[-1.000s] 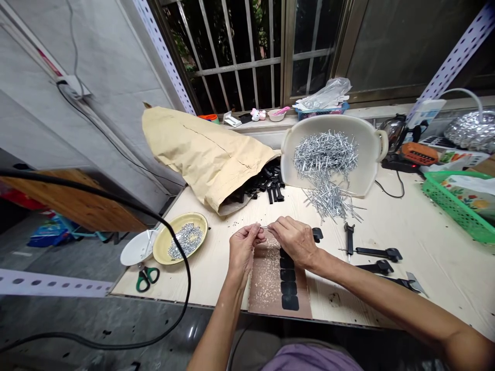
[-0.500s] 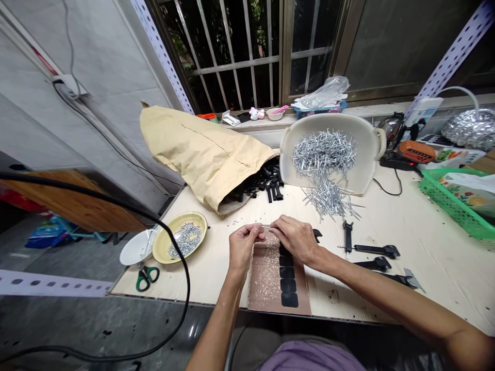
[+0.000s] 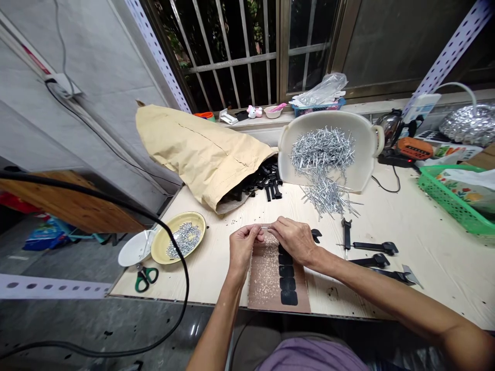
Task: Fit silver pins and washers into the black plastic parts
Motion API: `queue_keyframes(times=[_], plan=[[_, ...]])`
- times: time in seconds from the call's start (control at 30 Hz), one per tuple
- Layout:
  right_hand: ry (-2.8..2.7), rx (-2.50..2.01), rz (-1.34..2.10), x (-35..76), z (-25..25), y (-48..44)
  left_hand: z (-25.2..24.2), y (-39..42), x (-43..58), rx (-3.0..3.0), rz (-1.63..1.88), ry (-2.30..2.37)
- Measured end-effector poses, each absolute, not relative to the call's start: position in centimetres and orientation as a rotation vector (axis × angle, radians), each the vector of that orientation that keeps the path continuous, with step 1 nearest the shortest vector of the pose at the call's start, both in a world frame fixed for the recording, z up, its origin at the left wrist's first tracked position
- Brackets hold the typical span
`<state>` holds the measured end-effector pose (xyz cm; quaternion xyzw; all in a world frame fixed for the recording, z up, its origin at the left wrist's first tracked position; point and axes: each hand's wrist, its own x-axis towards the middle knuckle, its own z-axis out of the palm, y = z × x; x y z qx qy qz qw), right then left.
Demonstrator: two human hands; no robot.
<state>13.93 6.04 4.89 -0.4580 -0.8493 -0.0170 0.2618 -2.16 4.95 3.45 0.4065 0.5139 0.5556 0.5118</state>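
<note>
Pinched in the fingertips of our left hand (image 3: pixel 244 241) and our right hand (image 3: pixel 291 239), a thin metal pin (image 3: pixel 264 228) bridged the small gap between them. Both grips were narrow, closed on its two ends. We held it above the far end of a brown board (image 3: pixel 263 296), which reached back from the tabletop's (image 3: pixel 216 273) front edge and carried pale crumbs and a row of black squares (image 3: pixel 288 298).

Toward the tabletop's far edge, a white tub (image 3: pixel 361 175) leaned with its opening facing us, and we saw a heap of silvery pins (image 3: pixel 323 147) in it, some spilled over its lip. Left of it, a paper sack (image 3: pixel 197 154) lay on its side, black plastic parts (image 3: pixel 273 188) tumbling from its mouth.

Near the left edge, a yellow bowl (image 3: pixel 158 246) held small shiny metal bits (image 3: pixel 186 238); a white dish (image 3: pixel 127 253) sat against it. Green-handled scissors (image 3: pixel 145 279) lay toward the front left corner. Toward the far right corner, we had a green basket (image 3: pixel 444 203) with a flower-patterned packet (image 3: pixel 456 188) inside.
</note>
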Motion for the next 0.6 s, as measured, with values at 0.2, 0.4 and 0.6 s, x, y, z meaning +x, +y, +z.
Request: queue_keyframes(times=[0.2, 0.4, 0.6], plan=[[-2.298, -1.237, -0.030, 14.07, 4.47, 6.05, 3.52, 5.05, -2.07, 0.901, 1.301, 1.231], [-2.357, -1.121, -0.372, 14.24, 4.02, 6.34, 3.46, 5.36, -1.96, 0.659, 1.205, 1.135], [-2.390, -1.160, -0.285, 14.31, 4.00, 6.42, 3.40, 5.27, -2.22, 0.715, 1.198, 1.190]])
